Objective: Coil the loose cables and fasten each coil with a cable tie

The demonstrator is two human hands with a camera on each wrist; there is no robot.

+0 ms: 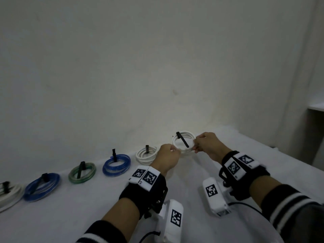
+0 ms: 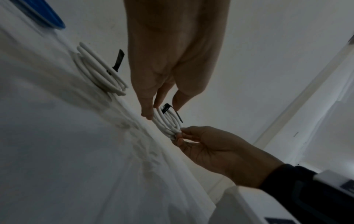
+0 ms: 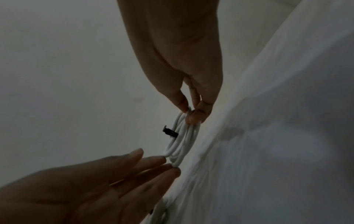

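Observation:
A white cable coil [image 1: 184, 149] sits on the white cloth near the wall, bound by a black cable tie [image 1: 183, 142] whose tail sticks across the ring. My right hand [image 1: 195, 146] pinches the coil's right rim between thumb and fingertips; the right wrist view shows this pinch [image 3: 189, 115] plainly. My left hand [image 1: 172, 150] is at the coil's left rim. Its fingers [image 3: 153, 160] lie straight and only touch the coil [image 3: 180, 144]. From the left wrist, the coil [image 2: 168, 121] lies between both hands, with the tie [image 2: 166, 108] on its far side.
A row of tied coils runs left along the wall: white [image 1: 146, 154], blue [image 1: 116, 164], green [image 1: 82, 172], blue [image 1: 42, 186], and white [image 1: 8, 192]. The cloth-covered table [image 1: 245, 155] ends at the right. A shelf [image 1: 315, 107] stands beyond.

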